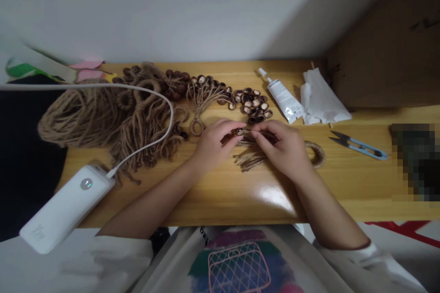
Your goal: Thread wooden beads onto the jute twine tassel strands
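Nearest me, my printed shirt (237, 261); past it, left hand (215, 143) pinches a nut shell (239, 132), right hand (286, 147) grips the jute tassel (250, 159) on the surface (220, 201). Midway, I judge: finished tassels (147, 100) leftward, loose shells (254, 103) beyond.

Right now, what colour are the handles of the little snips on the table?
Light blue handles on the snips, with dark blades; the head view shows them.

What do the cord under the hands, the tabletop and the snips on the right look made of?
Cord bundle: coarse jute-like twine, matte, with fuzzy tan strands and frayed ends.
Table: wood or wood veneer under a glossy varnish, judging by the grain lines and a bright glare patch.
Snips: dark metal blades and a pale blue handle, probably plastic.
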`<state>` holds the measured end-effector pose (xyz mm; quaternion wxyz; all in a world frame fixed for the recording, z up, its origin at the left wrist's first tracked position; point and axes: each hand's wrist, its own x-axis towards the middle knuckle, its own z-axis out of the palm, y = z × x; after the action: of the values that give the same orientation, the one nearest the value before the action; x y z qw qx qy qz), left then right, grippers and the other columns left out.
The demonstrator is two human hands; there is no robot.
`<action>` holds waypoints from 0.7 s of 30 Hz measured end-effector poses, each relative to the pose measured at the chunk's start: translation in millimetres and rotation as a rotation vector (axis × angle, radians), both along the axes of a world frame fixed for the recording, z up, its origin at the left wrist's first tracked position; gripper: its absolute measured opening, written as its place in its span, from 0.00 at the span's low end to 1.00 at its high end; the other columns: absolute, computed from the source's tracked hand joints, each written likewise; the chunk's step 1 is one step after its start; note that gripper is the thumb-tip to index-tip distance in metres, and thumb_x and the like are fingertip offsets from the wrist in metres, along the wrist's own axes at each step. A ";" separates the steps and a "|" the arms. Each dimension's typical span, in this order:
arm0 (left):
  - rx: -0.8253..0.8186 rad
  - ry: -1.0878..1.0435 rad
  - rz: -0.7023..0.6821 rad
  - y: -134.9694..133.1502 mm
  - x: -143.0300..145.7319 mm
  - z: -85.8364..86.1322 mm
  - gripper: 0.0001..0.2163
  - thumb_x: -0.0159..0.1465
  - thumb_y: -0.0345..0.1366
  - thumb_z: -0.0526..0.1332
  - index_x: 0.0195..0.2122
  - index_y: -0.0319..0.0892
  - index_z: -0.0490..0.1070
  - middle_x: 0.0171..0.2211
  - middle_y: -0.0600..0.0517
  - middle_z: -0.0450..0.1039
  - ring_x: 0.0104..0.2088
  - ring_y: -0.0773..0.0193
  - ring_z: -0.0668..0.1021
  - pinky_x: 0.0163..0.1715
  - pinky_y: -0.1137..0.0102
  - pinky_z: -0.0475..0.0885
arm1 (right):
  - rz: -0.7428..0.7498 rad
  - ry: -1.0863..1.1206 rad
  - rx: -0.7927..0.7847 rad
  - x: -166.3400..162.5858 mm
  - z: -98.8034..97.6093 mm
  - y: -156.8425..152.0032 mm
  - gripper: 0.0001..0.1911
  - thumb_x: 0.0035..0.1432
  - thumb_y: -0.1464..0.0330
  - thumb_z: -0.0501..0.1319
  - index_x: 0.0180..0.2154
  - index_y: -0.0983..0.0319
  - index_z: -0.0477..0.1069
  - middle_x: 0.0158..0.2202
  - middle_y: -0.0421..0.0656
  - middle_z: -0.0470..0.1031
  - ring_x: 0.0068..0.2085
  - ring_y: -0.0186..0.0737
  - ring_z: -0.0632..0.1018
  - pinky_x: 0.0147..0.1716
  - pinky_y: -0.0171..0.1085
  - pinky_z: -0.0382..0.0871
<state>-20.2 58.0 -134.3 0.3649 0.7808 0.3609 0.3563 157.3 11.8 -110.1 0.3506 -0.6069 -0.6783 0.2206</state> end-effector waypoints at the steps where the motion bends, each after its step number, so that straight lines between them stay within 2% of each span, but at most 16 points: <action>1: -0.004 -0.001 0.000 -0.1 0.0 0.1 0.11 0.59 0.27 0.62 0.43 0.40 0.73 0.38 0.50 0.76 0.35 0.67 0.76 0.38 0.71 0.71 | -0.003 0.001 -0.003 0.0 0.0 0.0 0.03 0.58 0.71 0.60 0.33 0.60 0.72 0.31 0.42 0.77 0.31 0.39 0.76 0.32 0.35 0.68; 21: 0.005 -0.005 0.017 -0.3 -0.3 -2.9 0.11 0.59 0.27 0.62 0.43 0.40 0.73 0.37 0.51 0.76 0.33 0.69 0.75 0.36 0.72 0.71 | 0.003 -0.006 0.025 -0.3 0.4 -0.2 0.03 0.57 0.72 0.60 0.33 0.62 0.73 0.30 0.41 0.77 0.31 0.37 0.76 0.32 0.34 0.67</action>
<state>-20.5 57.7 -137.2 0.3608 0.7776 0.3659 0.3623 156.9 11.7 -109.7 0.3556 -0.6020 -0.6831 0.2110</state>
